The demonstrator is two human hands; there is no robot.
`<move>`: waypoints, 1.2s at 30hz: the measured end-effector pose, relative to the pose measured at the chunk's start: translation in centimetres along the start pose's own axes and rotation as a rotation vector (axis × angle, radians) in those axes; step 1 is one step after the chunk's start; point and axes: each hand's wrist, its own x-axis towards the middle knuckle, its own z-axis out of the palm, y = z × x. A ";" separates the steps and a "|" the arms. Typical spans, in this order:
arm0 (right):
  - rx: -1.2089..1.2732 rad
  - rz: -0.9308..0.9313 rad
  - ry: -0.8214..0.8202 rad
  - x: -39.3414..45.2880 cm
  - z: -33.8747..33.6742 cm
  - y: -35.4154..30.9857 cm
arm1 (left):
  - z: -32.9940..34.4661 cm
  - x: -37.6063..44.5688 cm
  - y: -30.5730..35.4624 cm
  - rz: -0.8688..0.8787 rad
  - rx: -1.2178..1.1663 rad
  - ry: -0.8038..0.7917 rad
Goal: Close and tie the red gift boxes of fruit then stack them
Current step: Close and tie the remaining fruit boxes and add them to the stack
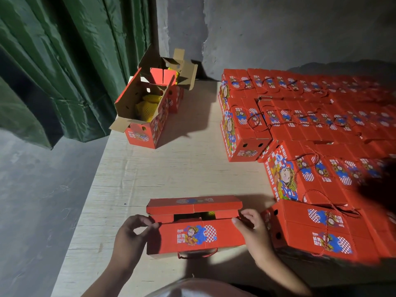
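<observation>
A: How far along can the job be judged to be?

B: One red gift box (pixel 192 228) is being closed at six o'clock on the tabletop (pixel 167 168). Its left end is pinched by the left hand (pixel 130 236) and its right end is gripped by the right hand (pixel 250 228). A gap is left between the two top flaps, with yellow fruit glimpsed through it, and its red cord (pixel 197 255) hangs untied at the near side.

A: And what is left?

B: At eleven o'clock two open boxes (pixel 145 108) are seen, flaps up, yellow fruit (pixel 147 103) inside the nearer one; these are judged still to be closed and tied. From one to three o'clock a stack of closed boxes (pixel 300 116) is laid out, cords on top.

A: Counted?

B: Two hands, one box in hand, two open. The stack cannot be counted surely in the blur; dozens, perhaps.
</observation>
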 end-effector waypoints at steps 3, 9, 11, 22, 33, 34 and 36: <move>0.067 0.059 -0.010 0.1 -0.1 0.2 | 0.2 0.1 -0.4 -0.067 -0.100 0.024; 0.098 0.080 -0.038 0.2 0.0 0.5 | 0.4 0.2 -0.7 -0.109 -0.184 0.046; 0.091 0.082 -0.052 0.3 0.0 0.7 | 0.5 0.2 -0.6 -0.095 -0.171 0.039; 0.069 0.021 -0.145 0.6 -0.3 0.5 | 0.9 0.4 0.8 0.017 -0.101 -0.084; -0.211 -0.211 -0.259 0.8 -0.6 -0.3 | 0.3 0.6 0.5 0.154 0.014 -0.145; -0.226 -0.219 -0.271 0.7 -0.7 -0.2 | 0.2 0.4 0.5 0.183 0.032 -0.166; -0.280 -0.218 -0.318 0.4 -0.9 0.0 | 0.0 0.0 0.6 0.226 0.072 -0.214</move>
